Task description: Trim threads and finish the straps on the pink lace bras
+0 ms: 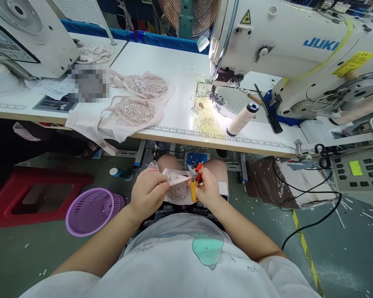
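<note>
Over my lap, my left hand [149,191] is closed, pinching the edge of a pale pink lace garment piece [178,186]. Beside it, my right hand [207,188] is closed round small thread snips with red and yellow handles [195,179], their blades touching the strap end of the lace piece. Part of the lace hangs between my hands, over my knees.
A white JUKI sewing machine [292,45] stands on the table [180,74] ahead, with a thread cone [242,120] lying near it. Pink lace bras [133,107] lie on the left. A purple basket [91,209] and red stool [34,194] sit on the floor.
</note>
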Motion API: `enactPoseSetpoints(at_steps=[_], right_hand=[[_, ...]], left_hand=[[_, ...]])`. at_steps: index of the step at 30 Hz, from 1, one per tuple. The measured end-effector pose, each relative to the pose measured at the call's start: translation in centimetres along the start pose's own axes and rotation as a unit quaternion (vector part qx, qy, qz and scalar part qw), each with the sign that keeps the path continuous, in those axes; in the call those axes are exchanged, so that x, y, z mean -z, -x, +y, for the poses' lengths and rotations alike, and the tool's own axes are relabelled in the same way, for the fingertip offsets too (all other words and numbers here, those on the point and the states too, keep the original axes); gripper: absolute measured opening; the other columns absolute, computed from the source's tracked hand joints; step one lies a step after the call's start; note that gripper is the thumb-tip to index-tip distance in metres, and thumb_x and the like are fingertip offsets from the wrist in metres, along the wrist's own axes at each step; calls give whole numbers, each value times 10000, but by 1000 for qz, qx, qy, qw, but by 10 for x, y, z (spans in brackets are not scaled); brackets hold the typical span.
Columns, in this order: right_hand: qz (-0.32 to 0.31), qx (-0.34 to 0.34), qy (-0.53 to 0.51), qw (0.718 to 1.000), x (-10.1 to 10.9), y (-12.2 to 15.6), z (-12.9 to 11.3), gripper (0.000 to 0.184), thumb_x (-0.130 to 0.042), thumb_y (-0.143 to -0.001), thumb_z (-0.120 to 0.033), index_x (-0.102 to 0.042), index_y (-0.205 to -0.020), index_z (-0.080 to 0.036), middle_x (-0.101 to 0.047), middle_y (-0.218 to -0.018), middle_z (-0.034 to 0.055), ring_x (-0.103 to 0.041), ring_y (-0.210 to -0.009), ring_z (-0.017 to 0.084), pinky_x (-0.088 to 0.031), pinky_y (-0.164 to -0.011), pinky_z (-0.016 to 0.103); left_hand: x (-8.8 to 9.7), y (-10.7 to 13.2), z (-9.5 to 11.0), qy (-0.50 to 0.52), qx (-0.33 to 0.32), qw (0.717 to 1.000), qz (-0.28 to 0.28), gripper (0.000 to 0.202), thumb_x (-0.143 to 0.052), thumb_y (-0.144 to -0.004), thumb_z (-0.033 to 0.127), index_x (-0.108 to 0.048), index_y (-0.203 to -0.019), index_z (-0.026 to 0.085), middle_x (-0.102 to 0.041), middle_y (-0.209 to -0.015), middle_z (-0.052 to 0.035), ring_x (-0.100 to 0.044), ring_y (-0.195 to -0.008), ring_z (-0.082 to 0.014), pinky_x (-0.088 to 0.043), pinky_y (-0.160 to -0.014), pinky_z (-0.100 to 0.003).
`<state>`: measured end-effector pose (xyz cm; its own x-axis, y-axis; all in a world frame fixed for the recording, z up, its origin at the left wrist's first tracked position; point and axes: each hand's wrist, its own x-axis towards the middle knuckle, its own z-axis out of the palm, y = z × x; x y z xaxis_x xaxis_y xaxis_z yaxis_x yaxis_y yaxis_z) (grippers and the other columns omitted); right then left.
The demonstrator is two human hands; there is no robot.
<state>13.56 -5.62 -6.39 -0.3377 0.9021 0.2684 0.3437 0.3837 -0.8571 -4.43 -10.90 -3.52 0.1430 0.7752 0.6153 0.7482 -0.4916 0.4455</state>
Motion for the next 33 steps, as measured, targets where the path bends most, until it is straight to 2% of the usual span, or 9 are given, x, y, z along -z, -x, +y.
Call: enactPoseSetpoints(at_steps=[4,7,9,15,18,21,25,30,33], right_hand=[[-94,-72,-66,991,8,-8,0,189,-584,-668,-315,-442,-720,-201,-517,-653,-16,-454,-547,115,-391,-519,237],[-180,-161,-185,953,16,-19,-3,301,-652,-632,-377,-440,-745,-197,-509,-685,-25,-450,-559,100,-394,-527,233],[-196,-180,-237,934,19,-26,-7,328,-680,-616,-375,-441,-747,-193,-484,-671,-39,-431,-544,85,-378,-511,220],[-213,-173,-247,929,16,-39,-9,332,-682,-621,-366,-433,-752,-189,-465,-648,-57,-407,-497,67,-349,-474,209],[-215,-142,-159,953,15,-50,-9,288,-645,-654,-374,-454,-756,-185,-492,-648,-43,-445,-524,87,-365,-486,219],[-201,-93,10,975,23,-74,-19,234,-619,-678,-369,-483,-714,-182,-523,-625,-22,-476,-528,115,-363,-470,229],[-140,-65,239,959,35,-123,-34,224,-643,-665,-282,-457,-587,-186,-517,-561,20,-500,-517,164,-352,-462,261],[-77,-81,301,947,31,-175,-22,237,-657,-635,-124,-446,-541,-177,-526,-605,94,-562,-683,261,-405,-589,333],[-51,-75,309,947,33,-172,-28,196,-636,-665,-108,-482,-553,-158,-554,-679,123,-569,-746,276,-426,-641,363]], left_hand=[[5,-6,1,109,192,972,-86,68,-563,-718,207,-580,-654,190,-621,-700,-35,-552,-682,-159,-472,-711,-328],[9,-14,0,248,346,886,-183,146,-587,-705,309,-616,-706,165,-606,-641,-25,-532,-577,-138,-446,-541,-254],[12,-20,-2,334,416,817,-219,214,-603,-678,368,-621,-683,155,-582,-583,-14,-514,-531,-122,-426,-499,-229],[12,-28,-3,446,509,712,-185,278,-692,-585,399,-596,-630,143,-515,-500,10,-434,-444,-72,-354,-426,-184],[12,-29,-4,468,530,690,-152,272,-720,-571,369,-588,-632,140,-511,-483,18,-421,-415,-57,-338,-403,-167],[13,-31,-7,480,539,682,-123,279,-735,-566,358,-578,-645,141,-513,-473,24,-417,-397,-54,-339,-385,-162],[17,-32,-13,480,544,680,-103,272,-741,-578,347,-592,-666,137,-528,-483,22,-443,-417,-59,-380,-403,-163],[20,-27,-17,469,550,686,-85,246,-735,-595,325,-609,-688,136,-554,-515,19,-479,-443,-62,-402,-430,-158],[21,-23,-20,461,553,690,-73,253,-746,-575,318,-622,-691,130,-560,-518,14,-485,-436,-64,-397,-421,-155]])
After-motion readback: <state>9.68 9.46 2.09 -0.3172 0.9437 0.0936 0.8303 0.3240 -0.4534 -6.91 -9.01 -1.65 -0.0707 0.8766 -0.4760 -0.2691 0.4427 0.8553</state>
